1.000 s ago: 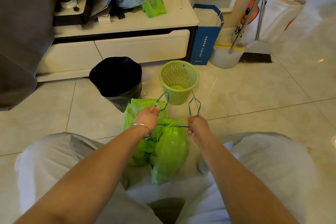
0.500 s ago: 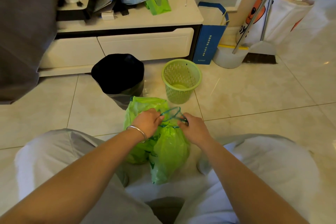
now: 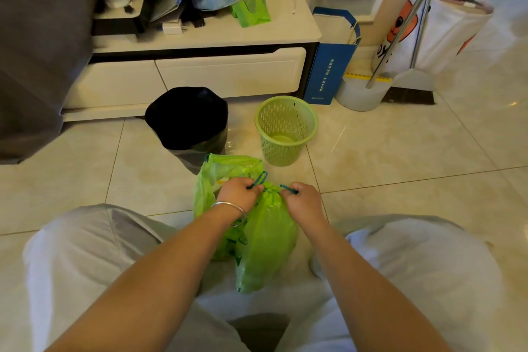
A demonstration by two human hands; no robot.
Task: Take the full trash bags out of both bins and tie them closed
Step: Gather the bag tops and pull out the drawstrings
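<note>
Two green trash bags lie on the floor between my knees. The nearer green bag has its mouth bunched together. My left hand pinches one blue drawstring loop and my right hand pinches the other loop, with the bag's gathered neck between them. The second green bag sits behind to the left with its mouth open. A green mesh bin stands beyond the bags with no bag in it. Left of that stands a grey bin with a black liner over its rim.
A low white cabinet runs along the wall, with clutter on top. A blue paper bag, a white bucket, broom handles and a dustpan stand at the right. A grey sofa fills the left. Tiled floor lies all around.
My hands came together from holding the drawstring loops up and apart, crossed the strings, and now pull them sideways at the bag's neck, which has bunched tighter.
</note>
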